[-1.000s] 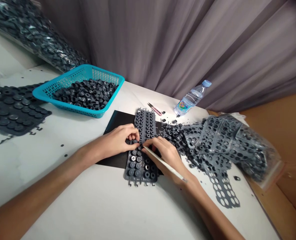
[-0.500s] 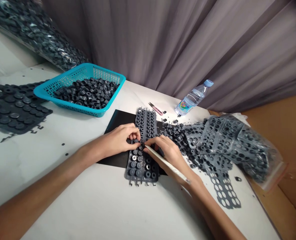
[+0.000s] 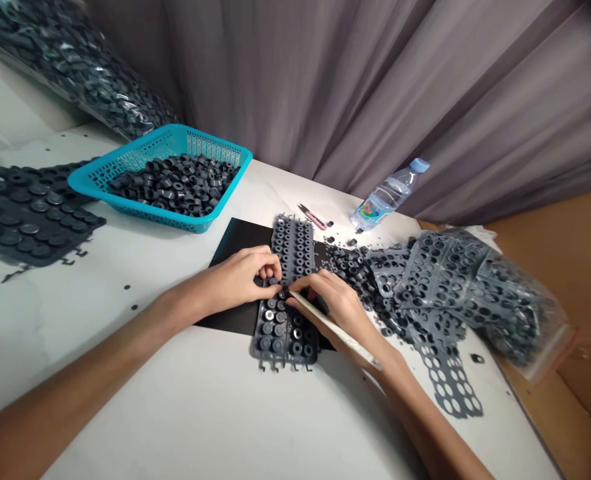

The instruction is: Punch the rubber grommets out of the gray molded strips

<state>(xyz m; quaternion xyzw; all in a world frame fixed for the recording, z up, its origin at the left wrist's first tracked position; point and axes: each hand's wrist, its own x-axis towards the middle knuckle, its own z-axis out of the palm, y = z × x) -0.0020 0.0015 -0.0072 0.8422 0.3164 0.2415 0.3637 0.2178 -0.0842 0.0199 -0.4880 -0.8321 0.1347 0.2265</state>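
A grey rubber sheet (image 3: 291, 247) studded with small round moulded parts lies on a black mat (image 3: 235, 243) in the middle of the white table. My left hand (image 3: 242, 275) rests on the sheet's left edge, fingers curled and pinching at a part near the sheet's middle. My right hand (image 3: 335, 301) meets it from the right, closed round a thin pale stick (image 3: 335, 330) whose tip touches the sheet between both hands.
A turquoise basket (image 3: 95, 181) of loose black rings stands at the back left, beside another dark sheet (image 3: 25, 220). Emptied punched sheets and a clear bag (image 3: 475, 293) pile up at right. A water bottle (image 3: 388, 195), small snips (image 3: 311, 217) and a bagged heap (image 3: 75, 60) lie behind.
Both hands stay at the same spot on the sheet with only slight finger shifts; the view has drifted a little.
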